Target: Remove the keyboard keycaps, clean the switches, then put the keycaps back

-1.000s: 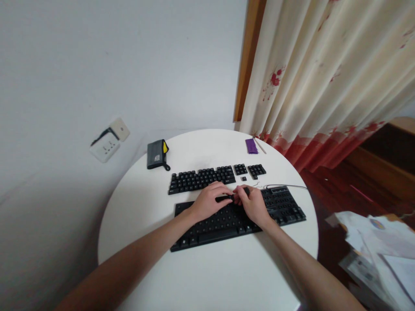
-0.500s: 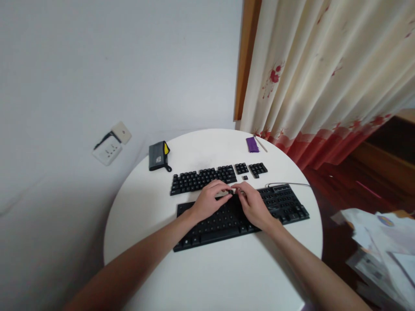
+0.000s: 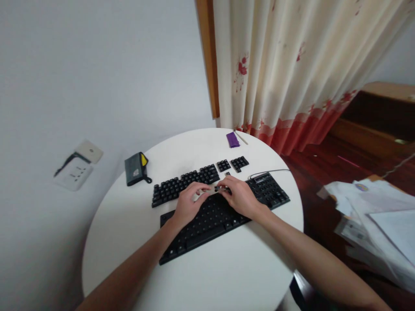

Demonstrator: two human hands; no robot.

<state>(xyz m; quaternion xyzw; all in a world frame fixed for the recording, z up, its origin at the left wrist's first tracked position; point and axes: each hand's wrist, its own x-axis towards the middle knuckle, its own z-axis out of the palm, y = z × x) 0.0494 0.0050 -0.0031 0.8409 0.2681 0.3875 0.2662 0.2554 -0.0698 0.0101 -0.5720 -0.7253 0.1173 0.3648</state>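
Observation:
A black computer keyboard point(image 3: 207, 229) lies tilted on the round white table, many of its key positions stripped of caps. Above its upper edge, my right hand point(image 3: 239, 195) pinches a small black keycap point(image 3: 216, 188) at the fingertips. Close by on the left, my left hand point(image 3: 191, 202) curls thumb and fingers toward each other; whatever they hold is too small to make out. Behind the hands, loose black keycaps point(image 3: 171, 188) stand in rows, with smaller groups of keycaps point(image 3: 239, 163) to the right. One single keycap point(image 3: 228, 173) sits just past my right hand.
A dark grey pouch point(image 3: 134, 169) with a yellow patch lies at the table's left back. A purple cloth point(image 3: 232, 140) and a thin pale stick point(image 3: 241, 138) are at the far edge. The keyboard cable point(image 3: 269, 171) runs rightward. Papers point(image 3: 366, 211) are piled beyond the table.
The view has swung right, so the table appears farther left. The keycap now sits at my right fingertips, with a small gap from my left hand.

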